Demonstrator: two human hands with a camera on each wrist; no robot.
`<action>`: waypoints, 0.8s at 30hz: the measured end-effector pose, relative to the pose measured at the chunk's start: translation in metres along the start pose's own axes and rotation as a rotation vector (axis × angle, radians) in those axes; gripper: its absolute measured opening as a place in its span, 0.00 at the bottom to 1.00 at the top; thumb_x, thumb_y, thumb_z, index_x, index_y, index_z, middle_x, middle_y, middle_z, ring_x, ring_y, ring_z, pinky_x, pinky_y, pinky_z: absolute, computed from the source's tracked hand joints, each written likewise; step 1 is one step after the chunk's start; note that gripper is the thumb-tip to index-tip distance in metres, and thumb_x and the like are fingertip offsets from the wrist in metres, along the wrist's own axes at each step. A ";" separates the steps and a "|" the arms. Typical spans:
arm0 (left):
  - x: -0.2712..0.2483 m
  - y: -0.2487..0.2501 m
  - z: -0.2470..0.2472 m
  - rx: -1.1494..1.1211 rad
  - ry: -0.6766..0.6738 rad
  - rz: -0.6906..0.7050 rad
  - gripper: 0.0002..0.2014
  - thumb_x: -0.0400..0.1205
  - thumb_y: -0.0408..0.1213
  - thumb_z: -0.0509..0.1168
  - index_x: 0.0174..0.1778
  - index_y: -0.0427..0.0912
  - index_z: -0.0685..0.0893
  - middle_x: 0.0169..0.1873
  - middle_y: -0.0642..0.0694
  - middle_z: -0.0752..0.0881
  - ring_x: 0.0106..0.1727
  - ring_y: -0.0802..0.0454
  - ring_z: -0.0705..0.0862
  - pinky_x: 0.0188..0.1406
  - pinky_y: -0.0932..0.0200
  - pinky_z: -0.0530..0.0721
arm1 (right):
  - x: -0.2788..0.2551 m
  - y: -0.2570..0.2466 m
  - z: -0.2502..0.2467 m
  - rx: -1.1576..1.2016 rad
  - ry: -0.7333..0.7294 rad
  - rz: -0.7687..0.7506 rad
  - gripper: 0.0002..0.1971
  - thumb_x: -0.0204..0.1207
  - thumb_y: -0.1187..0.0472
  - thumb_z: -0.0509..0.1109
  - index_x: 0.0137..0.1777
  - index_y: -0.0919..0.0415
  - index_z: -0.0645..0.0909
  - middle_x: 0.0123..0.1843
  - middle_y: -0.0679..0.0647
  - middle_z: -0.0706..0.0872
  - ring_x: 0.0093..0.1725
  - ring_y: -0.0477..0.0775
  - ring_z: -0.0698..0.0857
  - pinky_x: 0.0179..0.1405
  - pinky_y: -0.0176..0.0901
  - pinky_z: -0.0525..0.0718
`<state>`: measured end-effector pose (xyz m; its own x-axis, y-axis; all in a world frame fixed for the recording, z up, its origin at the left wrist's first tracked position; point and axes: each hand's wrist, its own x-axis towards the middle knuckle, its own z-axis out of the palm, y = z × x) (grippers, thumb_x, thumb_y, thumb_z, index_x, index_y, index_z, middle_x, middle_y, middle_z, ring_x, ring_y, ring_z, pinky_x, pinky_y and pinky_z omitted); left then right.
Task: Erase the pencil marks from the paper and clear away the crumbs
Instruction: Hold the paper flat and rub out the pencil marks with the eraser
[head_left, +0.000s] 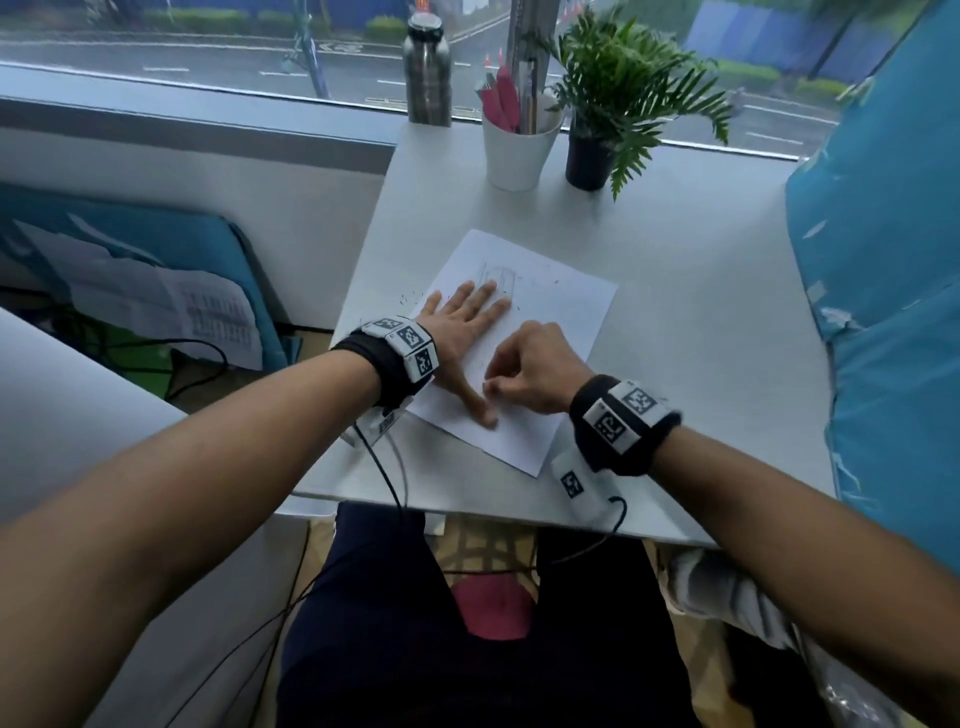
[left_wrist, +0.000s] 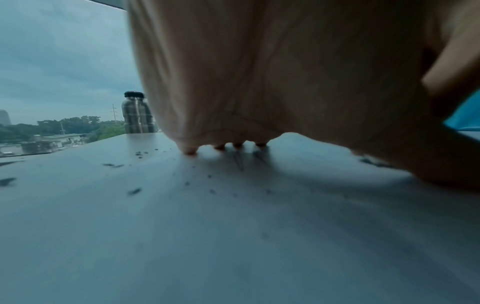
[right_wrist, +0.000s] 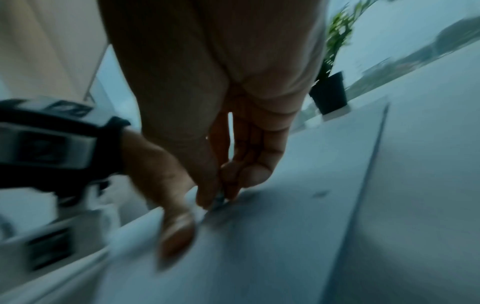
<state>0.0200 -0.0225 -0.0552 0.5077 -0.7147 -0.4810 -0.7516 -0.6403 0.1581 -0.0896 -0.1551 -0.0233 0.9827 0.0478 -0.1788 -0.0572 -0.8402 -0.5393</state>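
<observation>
A white sheet of paper (head_left: 561, 332) lies askew on the white table (head_left: 701, 291). Faint pencil marks (head_left: 498, 278) show just beyond my left fingertips, and also on the sheet (left_wrist: 239, 162) in the left wrist view. Dark eraser crumbs (head_left: 410, 300) lie scattered by the sheet's left edge and over the paper (left_wrist: 135, 191). My left hand (head_left: 467, 322) presses flat on the paper with fingers spread. Close beside its thumb, my right hand (head_left: 491, 387) pinches a small eraser (right_wrist: 220, 198) against the paper; the fingers hide most of it.
At the table's far end stand a white cup of pens (head_left: 519, 150), a potted fern (head_left: 592, 156) and a steel bottle (head_left: 427, 73). A blue padded panel (head_left: 883, 270) borders the right side. Cables hang from both wrists over the near table edge.
</observation>
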 end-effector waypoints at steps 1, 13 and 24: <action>-0.001 0.000 -0.001 -0.006 0.004 0.008 0.80 0.48 0.81 0.72 0.84 0.54 0.28 0.82 0.52 0.24 0.82 0.49 0.24 0.82 0.38 0.31 | 0.005 0.010 -0.009 0.008 0.060 0.028 0.04 0.67 0.61 0.79 0.40 0.60 0.92 0.37 0.51 0.92 0.37 0.47 0.88 0.45 0.36 0.85; 0.004 -0.013 -0.018 0.067 0.181 -0.200 0.36 0.89 0.56 0.49 0.88 0.44 0.44 0.87 0.41 0.42 0.87 0.44 0.43 0.84 0.40 0.38 | 0.022 0.056 -0.039 0.020 -0.001 0.222 0.03 0.68 0.62 0.78 0.41 0.57 0.89 0.33 0.47 0.86 0.34 0.39 0.82 0.30 0.27 0.75; -0.053 0.033 0.037 0.163 0.017 0.507 0.35 0.86 0.64 0.42 0.87 0.57 0.42 0.86 0.53 0.37 0.86 0.49 0.35 0.82 0.45 0.35 | 0.019 0.060 -0.039 0.033 -0.034 0.170 0.03 0.69 0.63 0.78 0.41 0.55 0.89 0.36 0.50 0.89 0.35 0.38 0.83 0.32 0.27 0.76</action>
<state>-0.0471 0.0048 -0.0570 0.0699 -0.9286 -0.3646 -0.9595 -0.1626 0.2301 -0.0674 -0.2251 -0.0270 0.9519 -0.0748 -0.2971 -0.2285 -0.8195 -0.5256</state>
